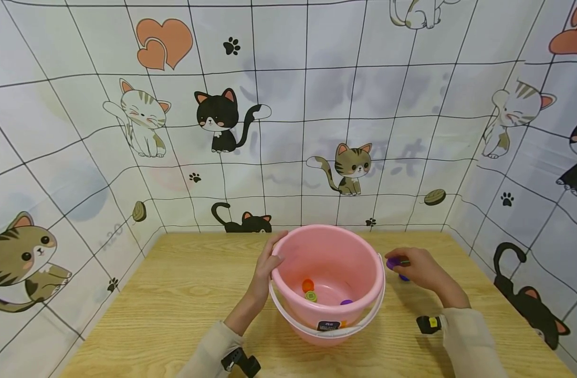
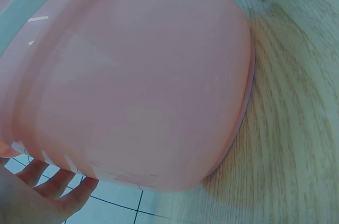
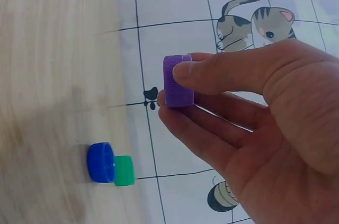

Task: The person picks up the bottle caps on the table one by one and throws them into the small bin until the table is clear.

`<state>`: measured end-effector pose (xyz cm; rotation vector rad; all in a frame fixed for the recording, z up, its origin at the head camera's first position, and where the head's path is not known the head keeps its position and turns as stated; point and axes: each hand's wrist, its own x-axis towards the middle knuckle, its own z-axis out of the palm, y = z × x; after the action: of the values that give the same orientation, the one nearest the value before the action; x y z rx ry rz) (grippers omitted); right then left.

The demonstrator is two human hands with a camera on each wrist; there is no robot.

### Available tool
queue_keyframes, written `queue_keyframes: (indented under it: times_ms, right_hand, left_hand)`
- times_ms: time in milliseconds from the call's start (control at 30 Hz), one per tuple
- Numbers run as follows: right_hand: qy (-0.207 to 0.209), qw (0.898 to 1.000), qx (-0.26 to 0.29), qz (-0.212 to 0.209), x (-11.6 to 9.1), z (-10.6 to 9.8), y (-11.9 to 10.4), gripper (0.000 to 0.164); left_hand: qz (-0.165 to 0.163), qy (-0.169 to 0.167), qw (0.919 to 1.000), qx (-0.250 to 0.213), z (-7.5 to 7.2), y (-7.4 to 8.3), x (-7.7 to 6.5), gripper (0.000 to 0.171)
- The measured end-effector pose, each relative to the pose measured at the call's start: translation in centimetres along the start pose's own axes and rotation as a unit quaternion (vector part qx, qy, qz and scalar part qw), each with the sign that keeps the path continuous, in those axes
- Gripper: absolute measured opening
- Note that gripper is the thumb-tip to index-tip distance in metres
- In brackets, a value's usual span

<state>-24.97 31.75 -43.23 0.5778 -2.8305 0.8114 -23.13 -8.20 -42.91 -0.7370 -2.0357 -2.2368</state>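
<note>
A pink bucket [image 1: 328, 315] stands on the wooden table with its white handle [image 1: 337, 333] hanging down at the front. My left hand [image 1: 264, 268] grips its rim on the left side, thumb over the edge; in the left wrist view the fingers [image 2: 79, 195] lie along the bucket's outer wall. Between thumb and fingertips my right hand [image 1: 420, 268] pinches a purple bottle cap [image 3: 177, 83], to the right of the bucket. Below that hand, a blue bottle cap [image 3: 99, 162] and a green bottle cap [image 3: 124, 170] lie side by side on the table.
Inside the bucket lie an orange round piece [image 1: 307, 285], a light green cap [image 1: 311, 296] and a purple piece [image 1: 346, 302] partly hidden by the front wall. White cloth walls [image 1: 288, 131] printed with cats and grid lines enclose the table [image 1: 184, 294] at back and sides.
</note>
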Motion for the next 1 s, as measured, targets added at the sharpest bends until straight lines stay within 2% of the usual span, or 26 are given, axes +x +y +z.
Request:
queue_keyframes:
  times_ms: [300, 1000]
  right_hand:
    - [0.017, 1.0, -0.02, -0.002, 0.1, -0.8, -1.0, 0.029]
    - [0.032, 0.999, 0.008, 0.01, -0.2, -2.2, -2.7, 0.032]
  left_hand:
    - [-0.002, 0.002, 1.0, 0.0, -0.1, 0.1, -0.1, 0.056]
    - [0.001, -0.002, 1.0, 0.002, -0.1, 0.0, -0.1, 0.055]
